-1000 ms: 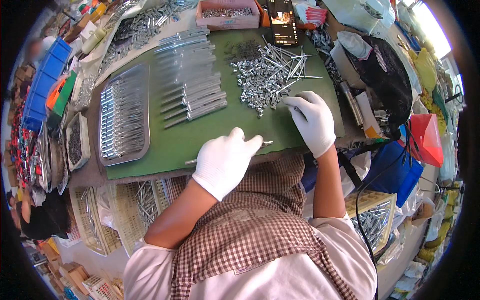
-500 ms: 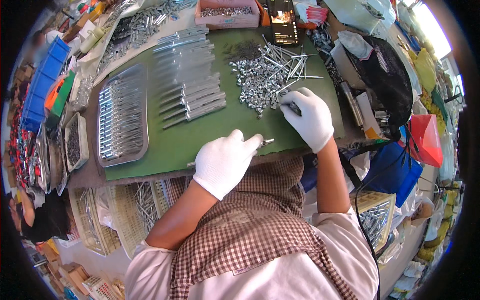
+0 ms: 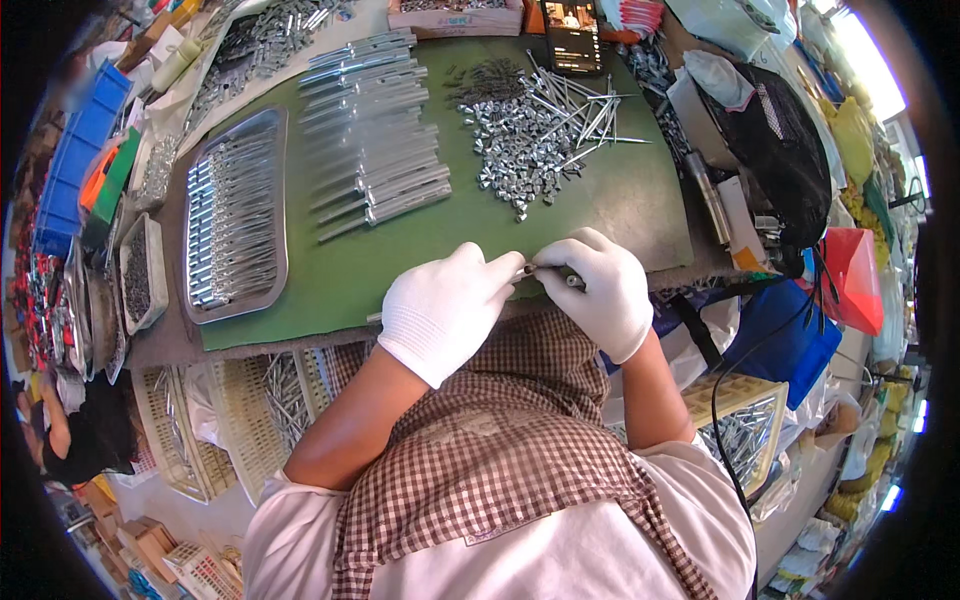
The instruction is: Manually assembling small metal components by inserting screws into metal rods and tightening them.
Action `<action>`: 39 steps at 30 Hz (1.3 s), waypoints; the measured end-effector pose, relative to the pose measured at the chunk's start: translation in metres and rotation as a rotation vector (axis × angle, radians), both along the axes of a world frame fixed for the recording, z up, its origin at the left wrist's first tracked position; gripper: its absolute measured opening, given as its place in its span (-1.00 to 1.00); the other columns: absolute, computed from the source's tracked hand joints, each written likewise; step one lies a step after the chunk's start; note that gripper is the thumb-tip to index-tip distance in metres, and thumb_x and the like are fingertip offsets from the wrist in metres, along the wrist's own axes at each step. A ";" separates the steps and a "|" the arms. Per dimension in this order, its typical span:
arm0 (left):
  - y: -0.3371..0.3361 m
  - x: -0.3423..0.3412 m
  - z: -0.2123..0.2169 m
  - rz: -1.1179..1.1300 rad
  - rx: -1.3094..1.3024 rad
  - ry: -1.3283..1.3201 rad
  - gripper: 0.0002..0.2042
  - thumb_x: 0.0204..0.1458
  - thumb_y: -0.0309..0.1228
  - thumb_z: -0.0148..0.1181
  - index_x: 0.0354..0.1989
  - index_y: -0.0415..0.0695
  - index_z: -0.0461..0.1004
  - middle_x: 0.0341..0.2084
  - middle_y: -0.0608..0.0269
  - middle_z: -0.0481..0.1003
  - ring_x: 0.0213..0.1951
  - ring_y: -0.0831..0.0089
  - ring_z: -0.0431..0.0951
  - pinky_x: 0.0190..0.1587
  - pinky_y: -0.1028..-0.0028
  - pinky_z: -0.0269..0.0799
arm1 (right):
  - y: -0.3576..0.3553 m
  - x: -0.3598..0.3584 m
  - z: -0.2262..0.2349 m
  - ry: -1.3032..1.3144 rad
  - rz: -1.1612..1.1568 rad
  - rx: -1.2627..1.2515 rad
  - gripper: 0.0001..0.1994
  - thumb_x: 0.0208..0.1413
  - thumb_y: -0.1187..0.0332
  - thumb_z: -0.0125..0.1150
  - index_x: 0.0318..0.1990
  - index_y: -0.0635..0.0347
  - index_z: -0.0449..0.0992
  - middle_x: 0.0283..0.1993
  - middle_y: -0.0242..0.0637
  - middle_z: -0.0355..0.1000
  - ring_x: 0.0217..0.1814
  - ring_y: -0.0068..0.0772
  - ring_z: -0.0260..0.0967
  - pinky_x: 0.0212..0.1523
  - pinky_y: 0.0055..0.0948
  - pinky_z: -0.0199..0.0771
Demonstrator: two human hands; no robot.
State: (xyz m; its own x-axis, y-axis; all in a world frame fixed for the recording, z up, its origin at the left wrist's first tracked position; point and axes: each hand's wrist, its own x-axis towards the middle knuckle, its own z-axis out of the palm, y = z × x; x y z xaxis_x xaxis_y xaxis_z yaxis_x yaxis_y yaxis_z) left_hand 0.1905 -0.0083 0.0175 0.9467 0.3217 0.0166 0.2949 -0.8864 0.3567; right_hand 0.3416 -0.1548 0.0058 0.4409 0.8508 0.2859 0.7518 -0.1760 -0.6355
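Observation:
My left hand [image 3: 445, 305], in a white knit glove, is closed around a slim metal rod [image 3: 375, 318]. One rod end sticks out past the heel of the hand, the other at the fingertips. My right hand [image 3: 603, 295], gloved alike, meets that end with thumb and forefinger pinched. A small silvery metal part [image 3: 574, 282] shows in its curled fingers. Beyond the hands lies a heap of small metal fittings [image 3: 530, 150], with long thin pins [image 3: 600, 115] and tiny dark pieces [image 3: 490, 80] beside it. Finished-looking metal rods [image 3: 400, 195] lie in a row to the left.
A metal tray [image 3: 283, 230] of aligned rods sits at the left on the green mat [image 3: 330, 310]. Behind stand a pink box [image 3: 455, 22] and a phone [image 3: 573, 50]. A black mesh bag [image 3: 770, 150] lies at the right. Crates [image 3: 235, 430] stand below the table edge.
My right hand has come back from the edge of the fittings heap toward me and now meets the rod's end at my left fingertips. The left hand has stayed nearly in place.

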 end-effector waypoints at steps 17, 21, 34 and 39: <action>-0.005 -0.006 -0.011 -0.031 0.206 -0.059 -0.70 0.22 -0.24 0.17 0.13 0.24 0.54 -0.48 0.22 0.42 -0.57 0.23 0.57 -0.54 0.27 0.50 | 0.009 0.001 -0.001 0.068 0.006 -0.129 -0.84 0.05 0.37 0.36 -0.23 0.15 0.56 -0.30 -0.14 0.50 -0.29 -0.07 0.52 -0.27 -0.21 0.52; -0.007 -0.005 -0.008 -0.026 0.168 -0.057 -0.71 0.23 -0.24 0.15 0.12 0.23 0.54 -0.50 0.20 0.42 -0.60 0.20 0.56 -0.57 0.24 0.51 | 0.014 0.007 0.001 0.381 -0.028 0.191 -0.83 0.16 0.46 0.23 -0.10 0.18 0.55 -0.37 -0.39 0.40 -0.39 -0.56 0.37 -0.37 -0.49 0.40; -0.007 -0.002 -0.003 -0.020 0.150 -0.012 -0.69 0.23 -0.24 0.14 0.14 0.24 0.51 -0.49 0.18 0.43 -0.57 0.16 0.59 -0.54 0.22 0.54 | 0.047 -0.002 -0.019 1.474 0.167 0.857 -0.50 0.41 0.09 -0.20 -0.61 0.12 0.17 -0.66 -0.47 -0.02 -0.64 -0.53 -0.14 -0.59 -0.43 -0.13; -0.007 -0.003 -0.004 -0.018 0.133 0.025 -0.68 0.23 -0.25 0.13 0.16 0.26 0.50 -0.49 0.18 0.44 -0.56 0.14 0.59 -0.53 0.20 0.54 | 0.050 -0.008 -0.021 1.480 0.163 0.834 -0.48 0.39 0.07 -0.20 -0.65 0.09 0.12 -0.67 -0.45 -0.01 -0.65 -0.52 -0.16 -0.60 -0.43 -0.12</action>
